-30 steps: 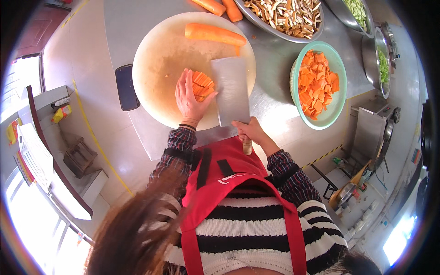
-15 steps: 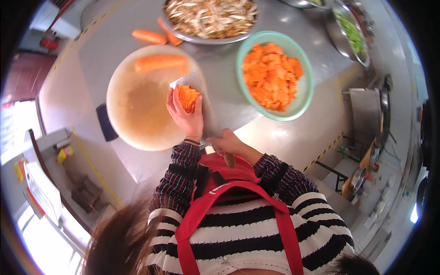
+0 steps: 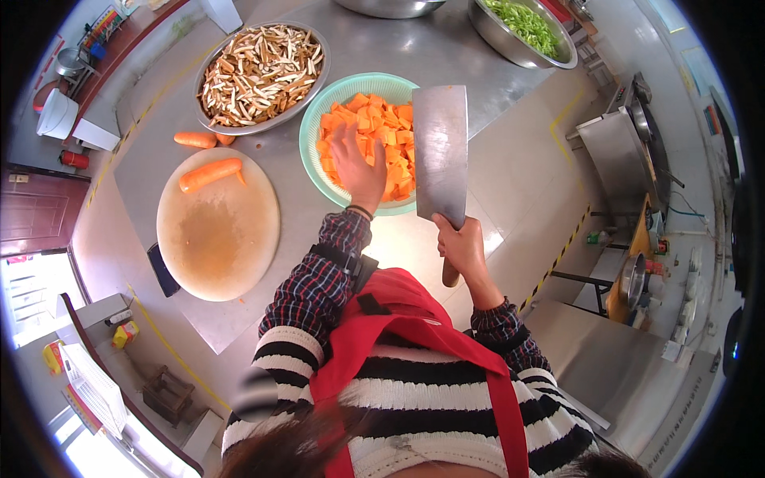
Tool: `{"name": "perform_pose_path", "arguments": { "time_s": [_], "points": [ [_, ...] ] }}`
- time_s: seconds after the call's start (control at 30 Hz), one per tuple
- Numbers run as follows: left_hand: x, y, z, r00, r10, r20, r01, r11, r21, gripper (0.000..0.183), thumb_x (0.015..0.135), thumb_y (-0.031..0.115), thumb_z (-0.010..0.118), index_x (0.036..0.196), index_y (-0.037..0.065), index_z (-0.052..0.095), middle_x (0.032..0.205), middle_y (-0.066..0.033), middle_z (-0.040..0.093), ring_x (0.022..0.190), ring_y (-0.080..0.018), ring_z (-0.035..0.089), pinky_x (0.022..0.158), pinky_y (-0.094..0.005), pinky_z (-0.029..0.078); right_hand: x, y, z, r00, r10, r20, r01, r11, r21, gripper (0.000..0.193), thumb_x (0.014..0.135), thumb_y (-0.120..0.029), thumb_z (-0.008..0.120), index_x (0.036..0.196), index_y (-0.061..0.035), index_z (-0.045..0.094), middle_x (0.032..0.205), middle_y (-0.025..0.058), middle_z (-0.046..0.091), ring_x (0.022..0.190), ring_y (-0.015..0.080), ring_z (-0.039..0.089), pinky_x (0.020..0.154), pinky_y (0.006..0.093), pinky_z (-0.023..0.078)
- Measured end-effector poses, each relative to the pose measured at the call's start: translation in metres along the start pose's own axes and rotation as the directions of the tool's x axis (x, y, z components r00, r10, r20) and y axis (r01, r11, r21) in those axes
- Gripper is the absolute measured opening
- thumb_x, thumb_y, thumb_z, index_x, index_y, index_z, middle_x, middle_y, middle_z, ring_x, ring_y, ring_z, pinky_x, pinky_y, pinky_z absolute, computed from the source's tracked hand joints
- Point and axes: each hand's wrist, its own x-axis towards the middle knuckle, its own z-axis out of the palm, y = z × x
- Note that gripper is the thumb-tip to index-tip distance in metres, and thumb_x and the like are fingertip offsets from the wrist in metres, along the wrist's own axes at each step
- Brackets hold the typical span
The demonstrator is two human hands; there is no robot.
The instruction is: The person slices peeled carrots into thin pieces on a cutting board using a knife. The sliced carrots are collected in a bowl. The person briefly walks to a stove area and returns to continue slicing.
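In the head view, my left hand (image 3: 362, 171) is over the green plastic basket (image 3: 309, 143), palm down, its fingers spread apart and gripping nothing; under and around it lie the flat orange carrot pieces (image 3: 398, 155) that heap up in the basket, though I cannot tell whether my fingertips touch them; my right hand (image 3: 462, 247) is wrapped round the wooden handle of the cleaver (image 3: 441, 151), whose broad grey blade points away from me with its wide face turned up; the blade covers the right edge of the basket from where I look, and I cannot tell whether the two touch; to the left, on the metal table (image 3: 366, 48), sits the round cutting board (image 3: 215, 239), stained darker in the middle, with one thick carrot (image 3: 209, 175) lying near its far edge; just beyond the board is another carrot (image 3: 194, 139), with part of one more beside it; past those, a steel bowl (image 3: 322, 60) is full of brown and white strips (image 3: 259, 76); at the far right of the table a second bowl (image 3: 498, 44) holds green shreds (image 3: 522, 28); a dark phone (image 3: 163, 271) lies by the left side of the board, partly hidden by it; below my hands shows my red apron (image 3: 398, 303).
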Motion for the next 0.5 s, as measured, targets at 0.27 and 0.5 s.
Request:
{"name": "perform_pose_path", "arguments": {
  "time_s": [0.27, 0.5],
  "points": [
    [0.017, -0.046, -0.082, 0.999, 0.007, -0.045, -0.005, 1.0, 0.027, 0.04, 0.085, 0.015, 0.072, 0.122, 0.006, 0.059, 0.129, -0.0151, 0.055, 0.12, -0.0364, 0.053, 0.102, -0.046, 0.043, 0.012, 0.011, 0.001, 0.995, -0.086, 0.053, 0.084, 0.996, 0.043, 0.037, 0.096, -0.016, 0.067, 0.066, -0.0007, 0.055, 0.053, 0.0007, 0.049, 0.043, 0.0104, 0.048, 0.041, 0.0297, 0.04],
    [0.049, -0.206, -0.251, 0.985, -0.171, 0.01, 0.109, 0.671, 0.733, 0.049, 0.08, 0.017, 0.074, 0.126, 0.009, 0.061, 0.135, -0.0111, 0.055, 0.13, -0.031, 0.048, 0.108, -0.0445, 0.041, 0.005, 0.016, 0.035, 0.991, -0.012, 0.132, 0.018, 0.999, -0.045, 0.036, 0.097, -0.016, 0.066, 0.067, -0.0008, 0.053, 0.053, 0.001, 0.048, 0.043, 0.0107, 0.047, 0.04, 0.0296, 0.039]
  ]
}}
